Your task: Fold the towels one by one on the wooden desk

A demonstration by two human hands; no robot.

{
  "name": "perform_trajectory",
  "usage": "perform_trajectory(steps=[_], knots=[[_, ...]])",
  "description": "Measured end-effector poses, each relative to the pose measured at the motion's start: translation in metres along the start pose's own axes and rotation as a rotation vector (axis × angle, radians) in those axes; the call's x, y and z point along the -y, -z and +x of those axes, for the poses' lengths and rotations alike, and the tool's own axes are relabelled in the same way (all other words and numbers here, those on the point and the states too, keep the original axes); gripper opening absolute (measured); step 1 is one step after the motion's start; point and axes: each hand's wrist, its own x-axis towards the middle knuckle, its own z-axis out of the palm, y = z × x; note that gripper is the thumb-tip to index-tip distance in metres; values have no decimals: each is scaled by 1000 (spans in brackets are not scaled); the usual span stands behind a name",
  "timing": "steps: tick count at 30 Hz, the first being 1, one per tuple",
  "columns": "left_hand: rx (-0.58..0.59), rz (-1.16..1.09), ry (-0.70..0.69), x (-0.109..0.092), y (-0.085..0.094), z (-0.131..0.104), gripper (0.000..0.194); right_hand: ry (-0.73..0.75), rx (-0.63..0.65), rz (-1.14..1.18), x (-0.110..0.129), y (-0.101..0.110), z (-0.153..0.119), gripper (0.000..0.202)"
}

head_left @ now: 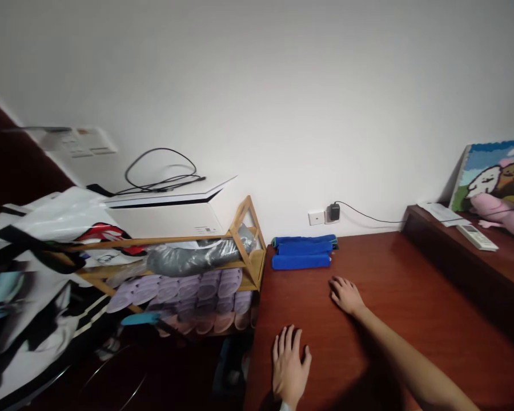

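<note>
My left hand [289, 367] lies palm down on the reddish-brown tabletop [415, 297], fingers spread, holding nothing. Farther forward and to the right, my right hand [346, 294] rests on the same surface with its fingers apart and nothing in them. Just beyond it, near the wall, sit blue folded or rolled cloths [302, 261] side by side. The right hand is the nearer one to them, and neither hand touches them.
A wooden rack [251, 265] left of the table holds a white box [171, 220], a cable and lilac slippers [208, 285]. On the raised ledge at right lie a white remote [477, 237], papers, a pink plush toy [503, 214] and a picture. A black charger [334, 212] is plugged into the wall.
</note>
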Motion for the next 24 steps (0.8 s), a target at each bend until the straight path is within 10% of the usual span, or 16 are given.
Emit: perform_trajectory(steps=[8,13,17,24], knots=[[79,42,-1,11,-7,2,52,-189,38,159,6,28,90,77],[67,72,-18,17,-12,2,50,-274,72,193,15,28,109,53],[35,72,-20,16,-10,6,48,-184,18,202,24,19,43,40],[-26,29,-31,15,-7,17,46,-155,-326,663,35,-34,-152,19]])
